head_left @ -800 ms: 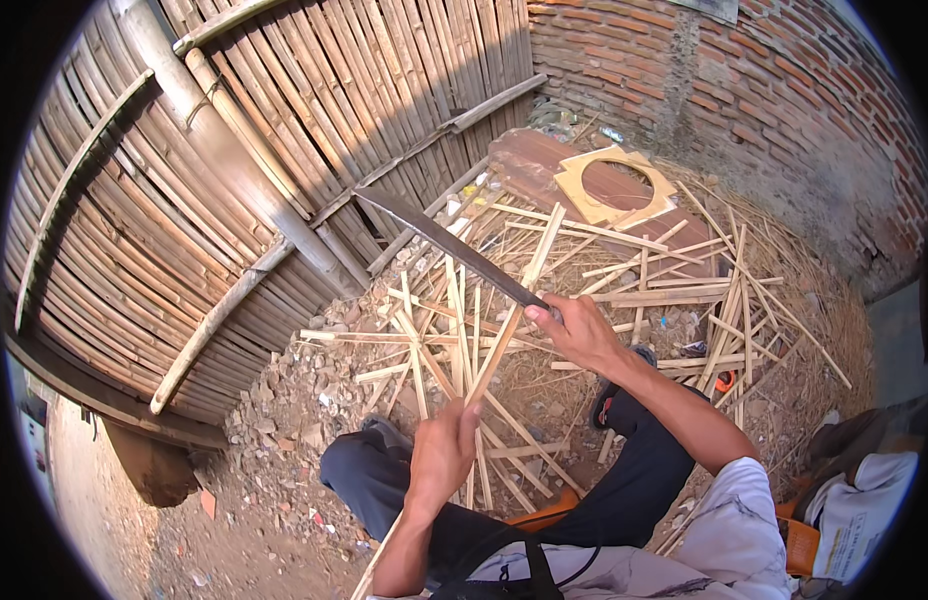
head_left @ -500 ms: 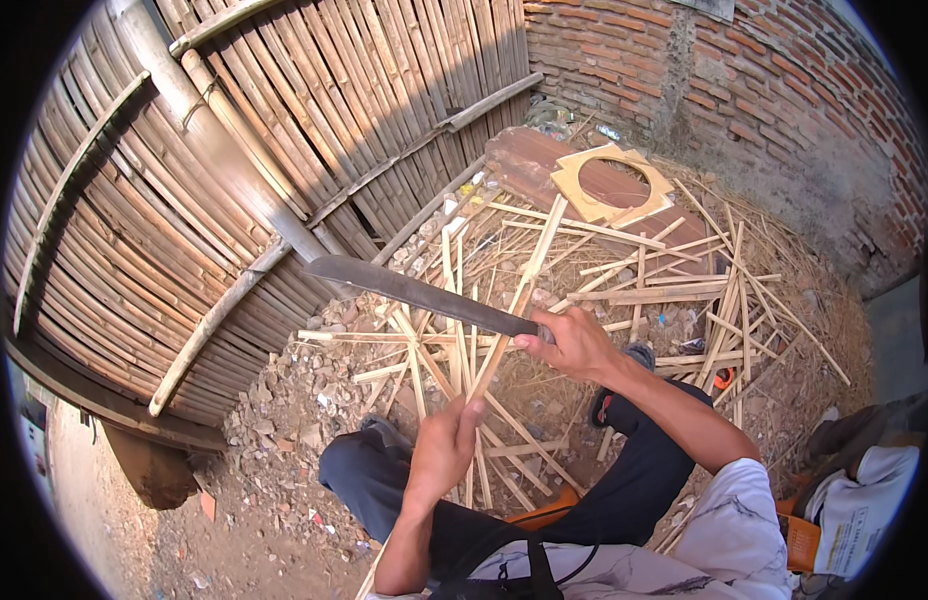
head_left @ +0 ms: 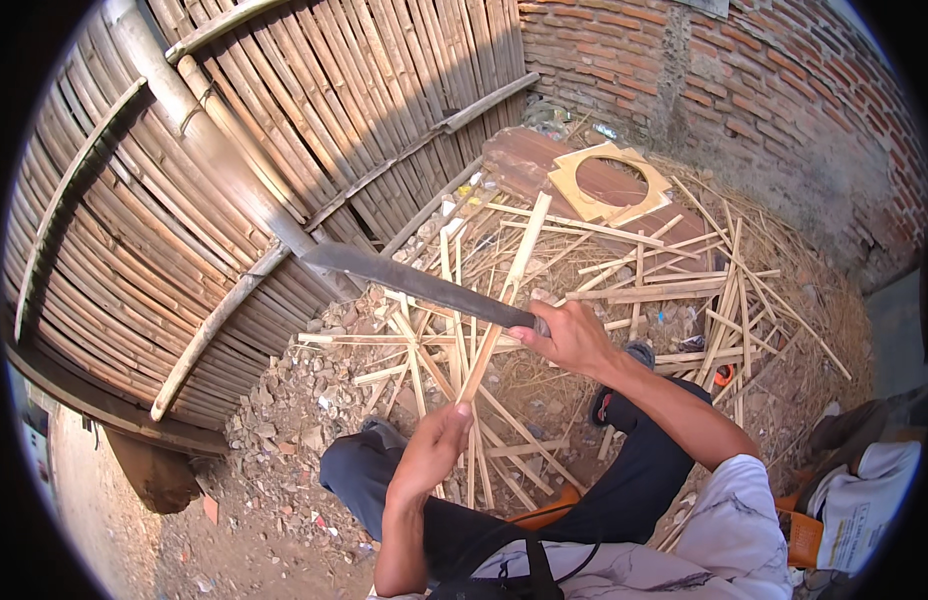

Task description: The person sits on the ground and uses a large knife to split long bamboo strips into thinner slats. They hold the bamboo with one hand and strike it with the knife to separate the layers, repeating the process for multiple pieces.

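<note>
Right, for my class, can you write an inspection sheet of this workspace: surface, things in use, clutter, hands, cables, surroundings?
Surface: bare ground with rubble and dry straw.
Things in use: a long dark blade crosses in front of a pale strip; whether they touch cannot be told.
Clutter: scattered strips; a board with a round hole lying on a brown panel.
Hands: the right hand grips the blade's handle end; the left hand holds the strip's near end.
Cables: a thin dark cord curves over the person's lap.
Surroundings: slatted wall at left, brick wall at upper right.
</note>
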Available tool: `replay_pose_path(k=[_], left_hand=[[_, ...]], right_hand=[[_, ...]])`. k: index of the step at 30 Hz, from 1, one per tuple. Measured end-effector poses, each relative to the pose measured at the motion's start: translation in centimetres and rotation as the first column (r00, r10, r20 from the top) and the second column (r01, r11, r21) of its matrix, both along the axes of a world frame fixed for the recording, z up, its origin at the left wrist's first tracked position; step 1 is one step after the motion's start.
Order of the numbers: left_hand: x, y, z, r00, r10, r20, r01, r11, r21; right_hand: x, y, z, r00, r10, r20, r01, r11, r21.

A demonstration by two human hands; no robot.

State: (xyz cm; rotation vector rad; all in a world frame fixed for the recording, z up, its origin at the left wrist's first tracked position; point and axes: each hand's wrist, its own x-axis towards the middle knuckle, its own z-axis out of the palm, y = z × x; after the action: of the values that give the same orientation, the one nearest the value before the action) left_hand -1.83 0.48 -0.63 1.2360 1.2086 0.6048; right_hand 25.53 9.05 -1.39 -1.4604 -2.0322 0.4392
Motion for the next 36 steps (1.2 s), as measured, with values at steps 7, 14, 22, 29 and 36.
replay_pose_path(k=[7,14,22,29,36], left_hand=[[-0.5,-1.0,-0.3,0.998,-0.034,0.053,0.036,0.999,-0.029],[-3.9,2.3,4.8,0.960,0.161,-0.230,-0.067,0.928,0.366],[-12.9,10.4,17.7,0.895,0.431,0.117,-0.357,0.535,0.765],[-7.5,16.8,12.2,0.969,0.191,0.157,-0.243,0.626,0.741],[2.4,18.1,2.5,0.992,-0.080,-0.093,0.122,0.751,0.649]], right_hand=[[3.2,1.3,0.6,0.981,-0.151,-0.123,0.145,0.987,-0.063],[4.0,1.7,0.5,0.885,-0.066,-0.461,0.089,0.996,0.028],[7.5,1.8,2.4,0.483,-0.233,-0.844,0.128,0.972,-0.194],[8.0,2.1,1.8,0.440,-0.269,-0.857,0.087,0.963,-0.257],[6.8,2.1,1.6,0.535,-0.261,-0.803,0.044,0.958,-0.282]])
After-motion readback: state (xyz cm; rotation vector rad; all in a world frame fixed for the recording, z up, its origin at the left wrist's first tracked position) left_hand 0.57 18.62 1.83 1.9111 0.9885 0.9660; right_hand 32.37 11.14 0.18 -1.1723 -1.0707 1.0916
